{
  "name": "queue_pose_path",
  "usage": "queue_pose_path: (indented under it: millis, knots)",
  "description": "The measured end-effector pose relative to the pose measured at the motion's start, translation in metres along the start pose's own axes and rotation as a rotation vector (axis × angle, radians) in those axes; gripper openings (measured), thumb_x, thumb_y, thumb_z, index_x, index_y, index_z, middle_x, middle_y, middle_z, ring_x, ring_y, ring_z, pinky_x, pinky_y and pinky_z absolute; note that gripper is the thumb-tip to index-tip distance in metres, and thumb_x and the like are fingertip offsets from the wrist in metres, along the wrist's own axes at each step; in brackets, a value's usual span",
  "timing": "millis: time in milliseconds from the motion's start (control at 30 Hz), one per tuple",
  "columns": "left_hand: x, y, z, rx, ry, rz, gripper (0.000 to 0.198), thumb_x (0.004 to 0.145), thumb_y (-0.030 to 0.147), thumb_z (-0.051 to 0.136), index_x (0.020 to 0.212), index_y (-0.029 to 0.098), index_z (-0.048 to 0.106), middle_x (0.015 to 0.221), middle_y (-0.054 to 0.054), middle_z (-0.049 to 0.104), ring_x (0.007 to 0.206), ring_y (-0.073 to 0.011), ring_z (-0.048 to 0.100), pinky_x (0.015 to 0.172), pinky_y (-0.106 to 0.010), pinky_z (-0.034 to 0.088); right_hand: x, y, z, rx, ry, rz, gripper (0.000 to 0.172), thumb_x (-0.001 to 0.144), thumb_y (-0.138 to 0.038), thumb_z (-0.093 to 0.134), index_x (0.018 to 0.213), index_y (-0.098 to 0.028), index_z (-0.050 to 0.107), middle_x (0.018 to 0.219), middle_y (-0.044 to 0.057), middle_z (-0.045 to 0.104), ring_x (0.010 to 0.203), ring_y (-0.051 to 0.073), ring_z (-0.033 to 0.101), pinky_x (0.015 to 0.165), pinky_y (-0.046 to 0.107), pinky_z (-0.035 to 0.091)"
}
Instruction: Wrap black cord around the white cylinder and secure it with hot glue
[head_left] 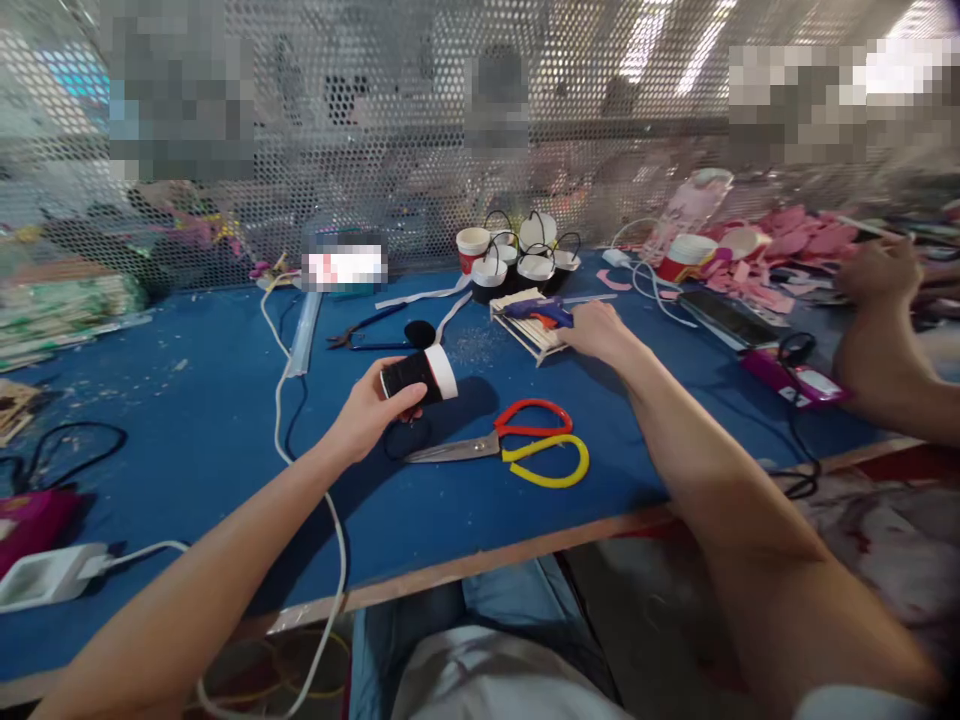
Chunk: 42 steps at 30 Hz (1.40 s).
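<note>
In my left hand [379, 405] is a small paper cup [411, 378] wrapped in black, tipped on its side with its white rim to the right. A thin black loop hangs beneath it. My right hand [596, 330] is closed around the handle of a blue glue gun [536, 308] with an orange trigger. The gun rests over a small rack of wooden sticks [541, 345]. Scissors [491, 446] with one red and one yellow handle lie between my arms. Behind the left hand are a black disc [420, 333] and blue-handled pliers [367, 328].
Several black-wrapped cups with handles [517, 262] stand at the back. A white cable [281, 420] crosses the left side and drops over the table edge. At right are a phone [727, 318], a purple box [795, 380], pink scraps [802, 245] and another person's arm [877, 330].
</note>
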<state>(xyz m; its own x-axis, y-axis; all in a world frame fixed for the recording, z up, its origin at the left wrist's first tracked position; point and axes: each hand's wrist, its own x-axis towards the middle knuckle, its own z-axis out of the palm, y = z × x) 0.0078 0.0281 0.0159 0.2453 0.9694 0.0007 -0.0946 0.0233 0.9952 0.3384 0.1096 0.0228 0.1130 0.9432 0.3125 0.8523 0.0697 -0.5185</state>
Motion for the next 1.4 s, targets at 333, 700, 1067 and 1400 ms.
queue_pose_path:
  millis: [333,700,1067,1400]
  knots:
    - [0.000,0.003,-0.001,-0.153,-0.080,-0.076,0.048,0.068,0.030,0.071,0.109,0.022,0.046,0.091,-0.001,0.057,0.058,-0.0099,0.059,0.052,-0.023,0.046,-0.015,-0.014,-0.005,-0.182,0.105,0.154,0.034,0.068,-0.023,0.057,0.099,-0.008,0.057,0.090,0.017,0.064,0.087,0.029,0.059,0.075,0.040,0.044]
    - [0.003,-0.004,-0.001,-0.098,0.084,-0.094,0.044,0.060,0.032,0.077,0.095,0.021,0.051,0.077,0.003,0.052,0.060,-0.0087,0.052,0.046,-0.019,0.041,-0.054,-0.091,-0.031,0.458,-0.129,0.052,0.017,0.070,-0.033,0.060,0.078,-0.017,0.057,0.067,0.002,0.061,0.058,0.015,0.055,0.051,0.027,0.043]
    - [0.006,-0.005,-0.007,0.074,0.084,-0.015,0.045,0.067,0.032,0.071,0.104,0.020,0.050,0.082,0.000,0.053,0.057,-0.0080,0.051,0.048,-0.020,0.043,-0.095,-0.108,-0.004,0.567,-0.372,-0.083,0.018,0.074,-0.034,0.060,0.078,-0.017,0.064,0.057,0.001,0.060,0.050,0.013,0.055,0.049,0.028,0.048]
    - [0.011,-0.003,-0.015,0.112,0.093,0.070,0.040,0.071,0.032,0.068,0.105,0.021,0.049,0.080,0.001,0.054,0.049,-0.0060,0.049,0.044,-0.020,0.040,-0.105,-0.104,0.005,0.471,-0.352,-0.166,0.008,0.072,-0.032,0.061,0.073,-0.025,0.059,0.058,-0.001,0.057,0.052,0.015,0.053,0.050,0.029,0.045]
